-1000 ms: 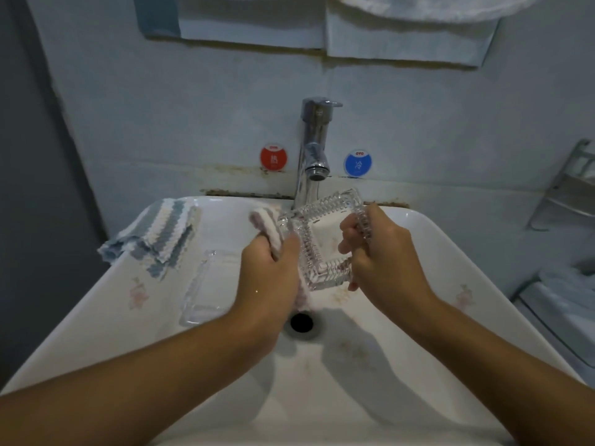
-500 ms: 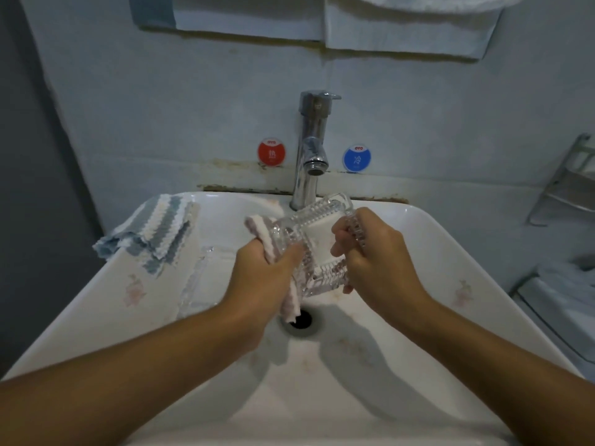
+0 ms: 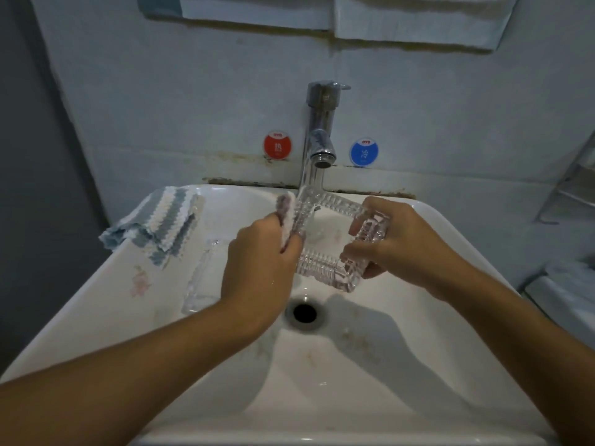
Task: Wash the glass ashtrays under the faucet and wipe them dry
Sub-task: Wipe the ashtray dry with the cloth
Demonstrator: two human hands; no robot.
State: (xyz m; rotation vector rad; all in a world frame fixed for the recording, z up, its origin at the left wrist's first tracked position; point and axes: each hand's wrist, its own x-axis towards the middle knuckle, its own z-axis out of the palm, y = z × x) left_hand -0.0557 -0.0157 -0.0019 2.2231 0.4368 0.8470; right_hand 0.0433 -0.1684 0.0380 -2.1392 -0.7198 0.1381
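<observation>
A square cut-glass ashtray (image 3: pixel 325 265) is held tilted over the white sink (image 3: pixel 322 397), just below the chrome faucet (image 3: pixel 318 136). My right hand (image 3: pixel 396 249) grips its right edge, fingers curled round the rim. My left hand (image 3: pixel 257 262) grips a small pinkish-white cloth (image 3: pixel 286 214) and presses it against the ashtray's left rim. A second clear glass ashtray (image 3: pixel 199 278) lies on the sink's left ledge, partly hidden by my left wrist. I see no water stream from the faucet.
A blue-and-white striped cloth (image 3: pixel 157 226) lies folded on the sink's back left corner. The drain (image 3: pixel 304 313) sits below the ashtray. Red (image 3: pixel 277 145) and blue (image 3: pixel 363 152) stickers flank the faucet. A metal rack (image 3: pixel 570 188) hangs at right.
The ashtray has been turned flatter and wider between my hands, and my left hand with the cloth has shifted along its left rim. My right hand keeps its grip.
</observation>
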